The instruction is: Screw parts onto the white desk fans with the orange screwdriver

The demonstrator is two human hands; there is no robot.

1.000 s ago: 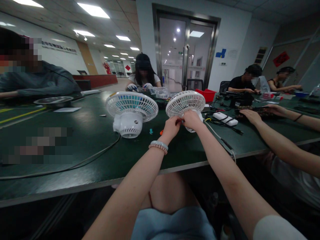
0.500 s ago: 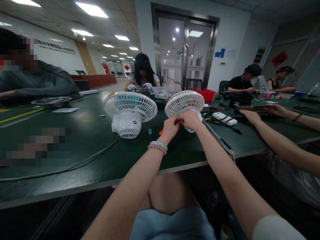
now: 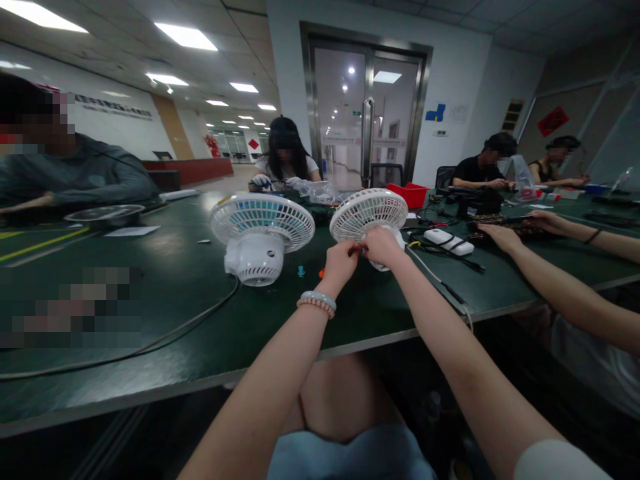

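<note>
Two white electric fans lie face up on the dark green table. At the right-hand fan (image 3: 369, 212), my left hand (image 3: 343, 265) and my right hand (image 3: 384, 248) meet just under the grille's near edge. Both have their fingers pinched together, fingertips almost touching. What lies between them is small and dark, and I cannot make it out. My hands cover much of that fan's motor housing. To the left, the other fan (image 3: 259, 260) stands untouched on its rounded housing. A small teal piece (image 3: 301, 271) and a partly covered orange piece (image 3: 321, 273) lie between the fans.
A cable (image 3: 200, 313) runs left from the left fan. On the right are a white power strip (image 3: 449, 242), cords and a co-worker's hands (image 3: 500, 237) on a dark part. A red bin (image 3: 410, 197) stands behind. Other people sit around the table.
The view has tipped up slightly, so the table sits lower in the picture. My hands stay pinched at the right fan. Across the table, a person's gloved hands have shifted a little.
</note>
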